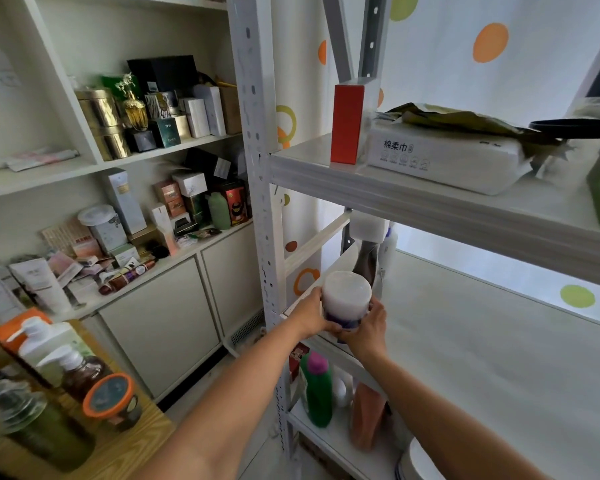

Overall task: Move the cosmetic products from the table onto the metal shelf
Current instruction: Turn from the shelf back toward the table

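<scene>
Both hands grip one jar (346,294), a white tub with a flat white lid and a purple band near its base. The left hand (314,315) curls round its left side and the right hand (366,329) wraps the lower right side, with fingers across the front of the purple band. The jar stands upright between the two palms at the front left corner of the middle board of the shelf (465,341), close to the perforated upright. The fingers hide its base, so I cannot tell whether it rests on the board or hangs just above it.

Just behind the grip, a dark pouch (366,261) and a white bottle (388,251) stand on the same board. Below the grip, on the next board down, a green bottle (317,393) with a pink cap stands beside an orange pouch (366,414). Above the grip, on the upper board, a red box (347,124) stands upright, touching a tissue pack (440,161).

Well to the left of the grip and lower, the wooden table (136,441) carries two pump bottles (49,344) and a tub (110,398) with an orange-rimmed lid. Further left and behind, a white cabinet (160,327) holds many boxes and tubes.
</scene>
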